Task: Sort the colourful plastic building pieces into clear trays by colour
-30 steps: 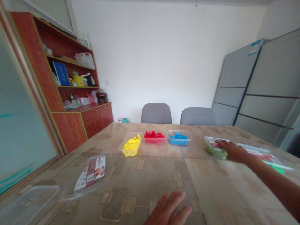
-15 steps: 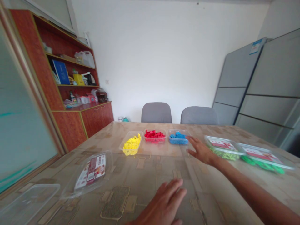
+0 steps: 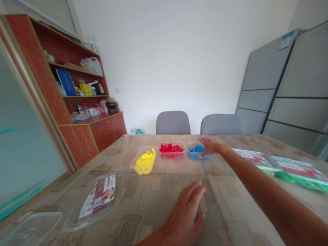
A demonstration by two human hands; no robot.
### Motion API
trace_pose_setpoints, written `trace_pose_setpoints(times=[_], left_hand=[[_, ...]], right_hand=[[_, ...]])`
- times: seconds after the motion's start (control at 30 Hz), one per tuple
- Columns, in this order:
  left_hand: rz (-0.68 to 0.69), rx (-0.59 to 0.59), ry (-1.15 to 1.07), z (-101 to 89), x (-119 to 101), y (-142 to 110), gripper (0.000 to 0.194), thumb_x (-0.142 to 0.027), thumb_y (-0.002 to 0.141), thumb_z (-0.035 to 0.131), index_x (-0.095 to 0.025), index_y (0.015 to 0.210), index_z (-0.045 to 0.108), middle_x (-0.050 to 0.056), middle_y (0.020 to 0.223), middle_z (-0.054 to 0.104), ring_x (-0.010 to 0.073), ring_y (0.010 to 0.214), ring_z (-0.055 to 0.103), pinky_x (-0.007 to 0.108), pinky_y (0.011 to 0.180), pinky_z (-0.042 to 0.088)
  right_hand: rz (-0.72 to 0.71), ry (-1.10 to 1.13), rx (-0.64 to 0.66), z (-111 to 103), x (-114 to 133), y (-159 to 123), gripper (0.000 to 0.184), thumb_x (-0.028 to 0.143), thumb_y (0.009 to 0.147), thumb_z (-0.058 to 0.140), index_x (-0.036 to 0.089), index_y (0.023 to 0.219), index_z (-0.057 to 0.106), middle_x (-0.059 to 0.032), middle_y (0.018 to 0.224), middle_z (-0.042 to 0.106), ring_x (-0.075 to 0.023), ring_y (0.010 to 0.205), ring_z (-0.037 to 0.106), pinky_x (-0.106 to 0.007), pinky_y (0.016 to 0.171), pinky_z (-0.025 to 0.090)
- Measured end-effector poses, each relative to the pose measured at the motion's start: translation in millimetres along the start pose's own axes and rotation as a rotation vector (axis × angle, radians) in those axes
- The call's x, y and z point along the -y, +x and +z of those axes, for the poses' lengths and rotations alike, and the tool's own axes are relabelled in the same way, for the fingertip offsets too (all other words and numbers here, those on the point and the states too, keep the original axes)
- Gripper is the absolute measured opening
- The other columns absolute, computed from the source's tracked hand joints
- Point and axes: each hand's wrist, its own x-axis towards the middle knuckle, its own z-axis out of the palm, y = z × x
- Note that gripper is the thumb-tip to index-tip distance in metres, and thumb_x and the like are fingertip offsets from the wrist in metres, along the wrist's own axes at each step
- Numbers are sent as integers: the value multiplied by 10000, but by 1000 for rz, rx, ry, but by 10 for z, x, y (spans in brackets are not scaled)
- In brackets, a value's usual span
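Note:
My right hand point(image 3: 208, 147) reaches across the table to the clear tub of blue pieces point(image 3: 196, 150). Its fingers are apart over the tub's right side, and whether they touch it I cannot tell. Left of that tub stands a clear tub of red pieces point(image 3: 172, 150), and farther left a clear tub of yellow pieces point(image 3: 145, 160). My left hand point(image 3: 188, 208) is near the front of the table, fingers stretched out, with nothing in it.
Two labelled, lidded tubs with green pieces point(image 3: 302, 174) and light green pieces point(image 3: 269, 170) stand at the right. A labelled clear lid point(image 3: 98, 196) and another clear plastic piece point(image 3: 33, 227) lie at the left. Grey chairs point(image 3: 173, 123) stand beyond the patterned table point(image 3: 153, 212).
My right hand has moved forward and left onto the blue tub. My left hand has shifted slightly forward. The view has turned a little.

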Motion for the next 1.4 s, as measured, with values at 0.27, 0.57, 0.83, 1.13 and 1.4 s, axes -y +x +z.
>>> trace_pose_setpoints(times=[0.27, 0.57, 0.83, 1.13, 1.4], left_hand=[[-29, 36, 11, -38, 85, 48, 690, -63, 746, 468, -141, 1422, 355, 75, 1531, 265, 213, 1413, 204, 425, 1165, 204], [-50, -79, 178, -126, 118, 77, 744, -154, 788, 546, -135, 1463, 232, 118, 1566, 116, 264, 1434, 84, 522, 1155, 155], [31, 86, 348, -474, -110, -279, 943, -397, 706, 723, -119, 1463, 236, 187, 1553, 59, 355, 1417, 81, 574, 1127, 157], [291, -121, 620, -141, 537, -1240, 550, -207, 982, 344, -261, 1491, 143, 119, 1513, 285, 274, 1369, 311, 440, 1087, 344], [240, 77, 642, -466, 163, -1189, 436, -285, 986, 395, -172, 1403, 334, 205, 1472, 332, 322, 1356, 314, 466, 1052, 383]], right_hand=[[-17, -12, 104, -27, 49, 36, 1243, 591, 465, 796, 171, 1487, 225, -218, 1486, 298, -442, 1356, 223, -586, 1052, 234], [-70, 28, -41, 14, 549, -935, 1065, 471, 552, 761, 169, 1459, 293, -201, 1345, 430, -396, 1243, 383, -522, 1006, 323], [-260, 196, -114, 5, 1526, -2201, 992, 429, 507, 799, 103, 1366, 427, -192, 1319, 460, -358, 1229, 401, -508, 1063, 302], [-467, -64, -332, 508, 2151, -2425, 714, 183, 700, 650, 109, 1375, 430, -234, 1236, 589, -390, 1137, 550, -516, 896, 506], [-564, -102, -513, 917, 1860, -2390, 681, 226, 856, 519, 259, 1482, 252, -156, 1392, 493, -347, 1220, 510, -451, 875, 533]])
